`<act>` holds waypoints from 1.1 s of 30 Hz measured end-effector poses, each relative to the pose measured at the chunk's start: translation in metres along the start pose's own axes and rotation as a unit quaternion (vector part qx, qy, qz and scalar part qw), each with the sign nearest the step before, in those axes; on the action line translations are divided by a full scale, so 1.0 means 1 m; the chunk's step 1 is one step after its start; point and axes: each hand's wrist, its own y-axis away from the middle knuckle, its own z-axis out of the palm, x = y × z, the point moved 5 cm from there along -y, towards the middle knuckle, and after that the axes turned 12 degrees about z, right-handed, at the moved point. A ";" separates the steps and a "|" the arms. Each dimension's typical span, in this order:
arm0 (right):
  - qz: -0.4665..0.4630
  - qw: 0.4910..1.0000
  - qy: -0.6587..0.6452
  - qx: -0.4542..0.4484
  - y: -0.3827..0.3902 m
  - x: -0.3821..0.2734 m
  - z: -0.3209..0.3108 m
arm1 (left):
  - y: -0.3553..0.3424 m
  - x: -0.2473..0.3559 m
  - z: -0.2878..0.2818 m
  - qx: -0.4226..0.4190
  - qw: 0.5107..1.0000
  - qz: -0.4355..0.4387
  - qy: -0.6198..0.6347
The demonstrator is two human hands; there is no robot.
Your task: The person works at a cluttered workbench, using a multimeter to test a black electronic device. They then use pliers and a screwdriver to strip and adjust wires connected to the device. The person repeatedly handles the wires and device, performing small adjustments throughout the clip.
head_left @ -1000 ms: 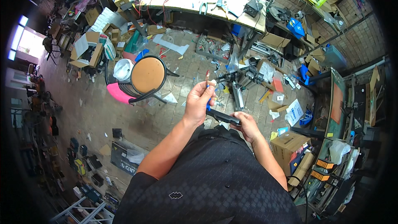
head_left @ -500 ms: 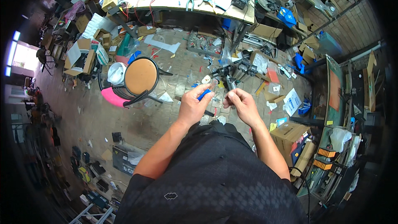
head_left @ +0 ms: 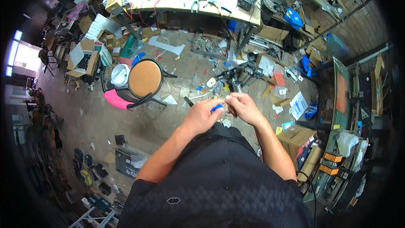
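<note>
My left hand [head_left: 203, 116] is closed around a small blue item [head_left: 217, 107]. A black bar-shaped thing [head_left: 188, 101] sticks out beyond its fingers toward the upper left. My right hand [head_left: 241, 108] is beside it, fingertips pinched close to the blue item's end on something thin that I cannot make out. Both hands are held above the lap of my dark clothing, with the littered floor below them.
A chair [head_left: 143, 78] stands front left beside a white bucket [head_left: 121, 76]. A cluttered workbench [head_left: 192, 6] spans the back. Dark metal equipment [head_left: 232, 78] lies beyond my hands. Cardboard boxes [head_left: 295, 137] and a leaning glass panel [head_left: 341, 88] are on the right.
My right hand has left the black bar and come up beside my left hand's fingertips. The bar now points toward the upper left, and my left hand sits slightly lower.
</note>
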 end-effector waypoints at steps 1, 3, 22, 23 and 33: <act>0.018 1.000 0.000 -0.003 0.002 0.002 0.000 | 0.000 -0.001 0.000 -0.032 0.999 -0.009 -0.010; 0.032 0.999 0.007 -0.019 0.005 0.005 0.003 | 0.003 -0.001 -0.001 -0.053 0.998 -0.019 -0.021; 0.074 0.985 0.133 -0.085 0.033 0.055 0.032 | 0.060 -0.038 0.044 -0.200 0.960 -0.102 0.164; 0.081 0.985 0.128 -0.081 0.037 0.054 0.035 | 0.057 -0.031 0.040 -0.204 0.959 -0.097 0.169; 0.036 0.984 0.173 -0.018 0.035 0.063 0.034 | 0.058 -0.036 0.040 -0.191 0.963 -0.107 0.157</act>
